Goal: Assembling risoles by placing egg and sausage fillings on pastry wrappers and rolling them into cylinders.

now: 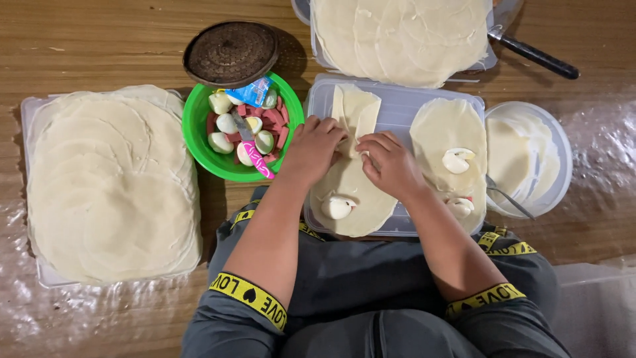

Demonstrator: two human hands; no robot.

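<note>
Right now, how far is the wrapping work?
Early. Done: nothing fully rolled is visible. One wrapper on the lid already has egg on it. In hand: left hand and right hand fold another wrapper over its filling. Left: the big stack, the far stack, and the filling in the green bowl.

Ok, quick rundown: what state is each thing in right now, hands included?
Left hand: pressing on the wrapper, fingers bent.
Right hand: pinching the wrapper's folded edge.
Wrapper: partly folded, an egg piece on its near end.
Second wrapper: flat, unfolded, egg piece on top.
Green bowl: filled with egg halves and sausage pieces.
Left wrapper stack: flat, untouched.
Round brown lid: lying beside the bowl.
</note>
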